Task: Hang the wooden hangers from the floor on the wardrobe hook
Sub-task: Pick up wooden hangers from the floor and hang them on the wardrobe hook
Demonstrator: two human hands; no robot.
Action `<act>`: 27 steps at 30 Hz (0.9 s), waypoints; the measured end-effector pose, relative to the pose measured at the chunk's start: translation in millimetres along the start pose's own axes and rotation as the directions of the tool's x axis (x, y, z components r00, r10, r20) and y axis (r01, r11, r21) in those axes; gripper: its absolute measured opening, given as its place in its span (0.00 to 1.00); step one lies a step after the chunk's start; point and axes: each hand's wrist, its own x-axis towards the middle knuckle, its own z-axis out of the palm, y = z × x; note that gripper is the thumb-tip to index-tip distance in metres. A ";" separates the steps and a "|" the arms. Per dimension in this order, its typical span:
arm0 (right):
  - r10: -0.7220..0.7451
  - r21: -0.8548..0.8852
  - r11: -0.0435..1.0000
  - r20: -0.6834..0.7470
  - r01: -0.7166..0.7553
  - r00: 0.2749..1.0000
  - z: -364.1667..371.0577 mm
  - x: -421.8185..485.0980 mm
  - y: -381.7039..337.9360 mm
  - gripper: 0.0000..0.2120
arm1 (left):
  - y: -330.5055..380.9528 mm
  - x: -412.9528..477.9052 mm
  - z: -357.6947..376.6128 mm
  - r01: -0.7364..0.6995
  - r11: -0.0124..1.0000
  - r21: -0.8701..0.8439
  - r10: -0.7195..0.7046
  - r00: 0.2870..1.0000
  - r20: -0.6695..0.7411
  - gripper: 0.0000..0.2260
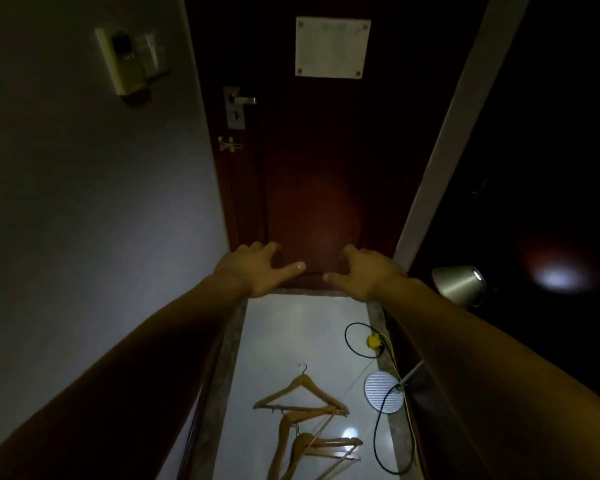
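Plainly, the left hand and right hand reach forward spread and empty, while the wooden hangers lie overlapping at the floor's near edge; best stoop and untangle one first.

Both bare forearms reach straight forward from the lower corners and draw toward each other. The left hand is held palm down, fingers loosely spread and a little bent, thumb pointing inward. The right hand mirrors it — thumb toward the left one, the two thumb tips near but apart — and neither holds anything.
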 end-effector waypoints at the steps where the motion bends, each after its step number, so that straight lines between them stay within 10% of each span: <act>1: 0.001 0.007 1.000 0.023 -0.001 1.000 5.9 11.5 7.7 0.27 | 3.0 7.9 7.1 0.021 1.000 -0.006 -0.021 1.000 0.014 0.42; 27: 0.141 0.085 0.979 0.366 -0.184 0.920 223.6 127.4 86.9 0.33 | -54.2 134.3 207.8 0.135 0.988 -0.070 -0.095 0.910 0.403 0.37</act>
